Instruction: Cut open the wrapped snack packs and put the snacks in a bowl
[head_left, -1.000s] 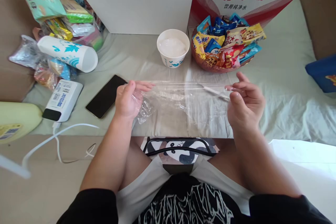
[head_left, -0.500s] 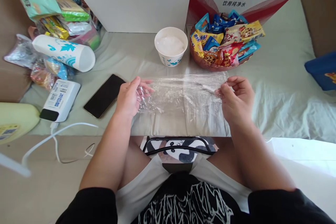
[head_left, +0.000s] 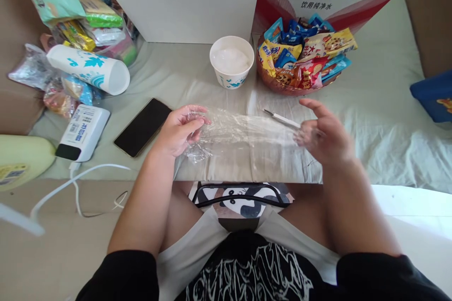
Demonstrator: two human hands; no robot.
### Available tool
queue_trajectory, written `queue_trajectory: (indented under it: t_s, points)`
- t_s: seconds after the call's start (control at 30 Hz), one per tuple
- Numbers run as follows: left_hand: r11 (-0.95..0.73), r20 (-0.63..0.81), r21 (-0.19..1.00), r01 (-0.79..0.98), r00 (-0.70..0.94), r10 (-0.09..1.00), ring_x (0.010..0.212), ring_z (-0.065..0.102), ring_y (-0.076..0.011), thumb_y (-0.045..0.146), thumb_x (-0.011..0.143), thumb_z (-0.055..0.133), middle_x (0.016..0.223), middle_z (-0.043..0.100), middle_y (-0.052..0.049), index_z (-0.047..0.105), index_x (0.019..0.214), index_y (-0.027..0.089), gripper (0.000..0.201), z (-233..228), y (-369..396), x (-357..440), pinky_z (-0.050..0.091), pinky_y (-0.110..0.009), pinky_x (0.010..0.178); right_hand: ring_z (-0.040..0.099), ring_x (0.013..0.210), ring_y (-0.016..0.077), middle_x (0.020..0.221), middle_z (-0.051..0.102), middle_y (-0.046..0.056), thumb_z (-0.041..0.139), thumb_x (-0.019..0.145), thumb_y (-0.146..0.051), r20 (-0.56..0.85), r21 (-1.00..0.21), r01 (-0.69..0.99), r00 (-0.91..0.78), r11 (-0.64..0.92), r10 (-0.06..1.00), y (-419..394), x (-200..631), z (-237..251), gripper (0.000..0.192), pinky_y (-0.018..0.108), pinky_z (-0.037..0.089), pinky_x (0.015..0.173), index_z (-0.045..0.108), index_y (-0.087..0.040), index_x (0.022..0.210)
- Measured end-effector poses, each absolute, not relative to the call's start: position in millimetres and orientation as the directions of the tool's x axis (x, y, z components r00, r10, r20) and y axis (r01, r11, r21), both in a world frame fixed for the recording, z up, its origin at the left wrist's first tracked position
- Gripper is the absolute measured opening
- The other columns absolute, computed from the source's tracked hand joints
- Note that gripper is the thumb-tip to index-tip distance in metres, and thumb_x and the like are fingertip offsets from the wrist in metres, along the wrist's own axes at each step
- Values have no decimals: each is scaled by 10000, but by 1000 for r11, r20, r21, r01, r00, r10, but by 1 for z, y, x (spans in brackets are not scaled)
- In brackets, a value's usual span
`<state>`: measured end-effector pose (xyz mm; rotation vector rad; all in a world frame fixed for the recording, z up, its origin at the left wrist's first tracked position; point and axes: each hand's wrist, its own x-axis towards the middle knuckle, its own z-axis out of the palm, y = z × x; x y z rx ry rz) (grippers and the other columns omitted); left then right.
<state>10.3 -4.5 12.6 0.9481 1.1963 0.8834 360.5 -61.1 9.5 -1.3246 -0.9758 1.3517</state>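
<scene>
The left hand (head_left: 178, 131) has its fingers (head_left: 197, 124) curled in, pinching the left end of a sheet of clear plastic film (head_left: 243, 129), which bunches and crumples just below that grip. The right hand (head_left: 326, 136) is looser: its index finger sticks out toward 10 o'clock, the others half bent, and the right end of the film seems to cling to the fingertips. That hand is blurred, so I cannot tell whether it truly grips the film or only touches it. The film stretches between the two hands, low over the cloth-covered table (head_left: 381, 117), near the table's front edge.

At 12 o'clock from the film stands a white paper bowl (head_left: 231, 62) with pale contents. At 1 o'clock from the film is a brown basket (head_left: 282, 88) heaped with snack packets. A thin white stick (head_left: 282, 118) lies under or behind the film's right part; what it is I cannot make out. At 9 o'clock of the left hand lies a dark phone (head_left: 143, 127), and farther left a white power bank (head_left: 83, 131) with a cable. A stack of paper cups (head_left: 88, 69) lies on its side at 10 o'clock, among bags cut off by the frame edge.
</scene>
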Motion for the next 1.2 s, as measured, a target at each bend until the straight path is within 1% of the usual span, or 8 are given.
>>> queue_trajectory:
  t_s: [0.13, 0.23, 0.33, 0.47, 0.6, 0.77, 0.93, 1.2]
  points:
    - [443, -383, 891, -102, 359, 851, 320, 385, -29, 252, 581, 894, 700, 759, -17, 723, 895, 194, 362, 17, -6, 10, 222, -190, 326, 323, 257, 56, 344, 320, -156, 519, 776, -866, -79, -970, -221, -91, -97, 993, -67, 372, 24, 600, 306, 425, 507, 637, -304, 949]
    - [518, -440, 855, -22, 497, 748, 318, 407, -32, 252, 583, 913, 714, 770, -32, 739, 901, 198, 367, 15, -7, 17, 218, -180, 317, 570, 440, 119, 577, 628, -69, 714, 664, -815, -187, -951, -214, -179, -224, 966, -65, 335, 25, 615, 319, 531, 555, 622, -293, 978]
    - [527, -500, 840, 126, 554, 666, 359, 488, -56, 270, 604, 910, 760, 786, -55, 748, 880, 197, 329, 11, -7, 26, 289, -181, 327, 689, 612, 154, 800, 750, 15, 789, 717, -639, -413, -860, -51, -515, -508, 751, -65, 291, 17, 534, 302, 569, 577, 612, -250, 1039]
    - [517, -509, 838, 174, 593, 625, 435, 601, -120, 370, 645, 891, 830, 800, -98, 702, 853, 195, 331, 8, -6, 27, 344, -211, 361, 569, 497, 84, 608, 665, -42, 717, 795, -328, -493, -832, 163, -655, -530, 572, -69, 271, 7, 164, 197, 405, 452, 598, -216, 815]
    - [529, -405, 843, -99, 529, 745, 618, 735, -237, 599, 606, 868, 884, 795, -104, 563, 841, 240, 526, 11, -5, 22, 529, -318, 511, 503, 490, 71, 568, 618, -53, 679, 795, -319, -399, -894, 101, -620, -436, 675, -70, 276, 7, 172, 208, 398, 476, 576, -213, 708]
    - [360, -222, 825, -435, 337, 915, 1119, 755, -343, 855, 649, 703, 1250, 747, -117, 572, 1195, 308, 785, 10, -16, 37, 622, -474, 847, 505, 501, 103, 589, 594, -45, 719, 747, -456, -331, -898, -185, -311, -399, 891, -71, 269, 5, 287, 251, 435, 487, 529, -243, 721]
    - [535, -303, 800, -270, 588, 750, 1039, 784, -343, 759, 447, 924, 1185, 781, -124, 324, 1549, 403, 1304, -3, -28, 49, 616, -453, 873, 500, 511, 118, 584, 541, -48, 712, 739, -420, -349, -917, -206, -5, -343, 937, -68, 263, -4, 247, 272, 451, 497, 530, -256, 768]
    - [465, -277, 867, -178, 602, 748, 1015, 790, -339, 735, 464, 934, 1123, 798, -130, 130, 1653, 401, 1474, -7, -40, 57, 629, -394, 807, 583, 512, 139, 569, 601, -47, 635, 740, -301, -320, -933, 120, 162, -340, 934, -70, 266, -7, 105, 283, 448, 514, 564, -246, 794]
